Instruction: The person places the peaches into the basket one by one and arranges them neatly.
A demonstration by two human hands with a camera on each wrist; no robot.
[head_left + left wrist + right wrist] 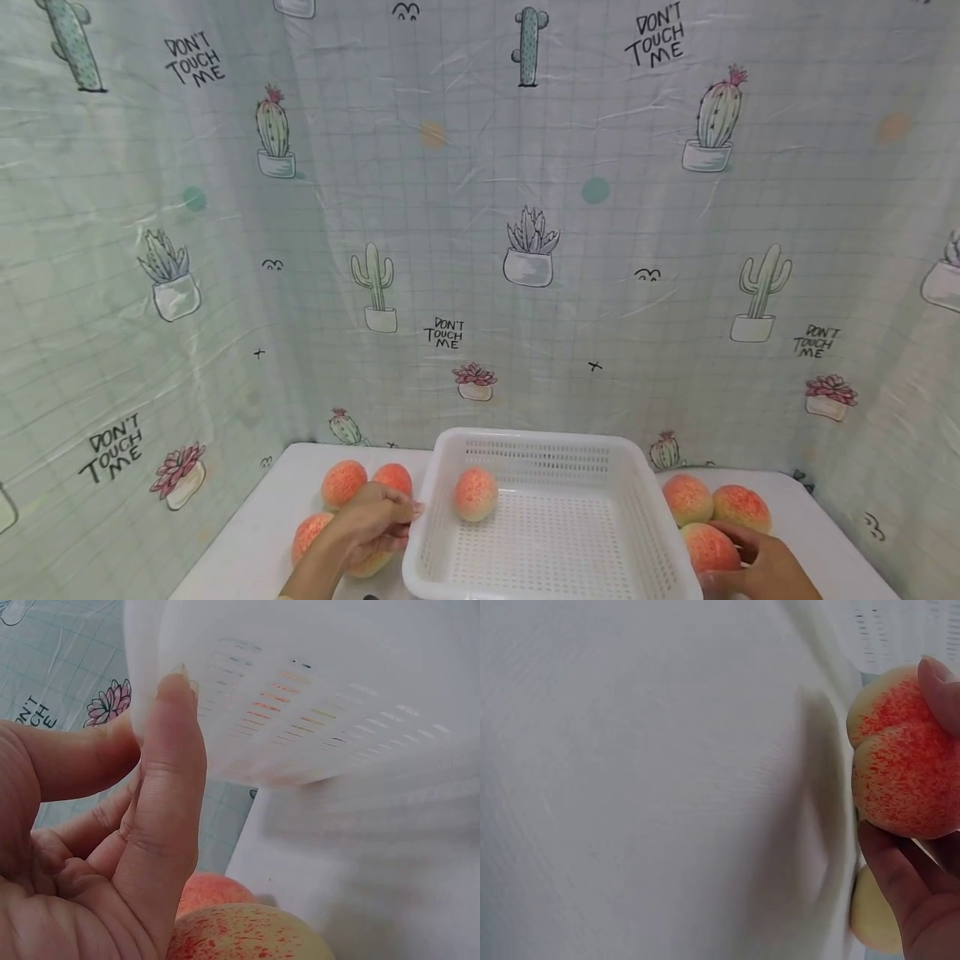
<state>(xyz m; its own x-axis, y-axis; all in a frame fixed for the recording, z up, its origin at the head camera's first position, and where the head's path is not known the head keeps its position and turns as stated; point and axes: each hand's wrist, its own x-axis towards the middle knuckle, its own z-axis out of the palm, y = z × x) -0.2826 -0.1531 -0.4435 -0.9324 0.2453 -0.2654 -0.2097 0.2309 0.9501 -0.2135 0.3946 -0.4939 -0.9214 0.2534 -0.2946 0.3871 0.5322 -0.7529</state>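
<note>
A white perforated plastic basket sits in the middle of the table, with one peach inside near its left wall. At the basket's left rim, my left hand pinches the edge between thumb and fingers; the left wrist view shows a finger along the wall's outer side. To the right of the basket, my right hand grips a red-speckled, pale yellow peach. The right wrist view shows fingers below the held peach and the thumb on top.
Several peaches lie left of the basket, partly behind my left hand. Two more peaches are at the right beside the held one. A cactus-print curtain hangs behind the white table and along its sides.
</note>
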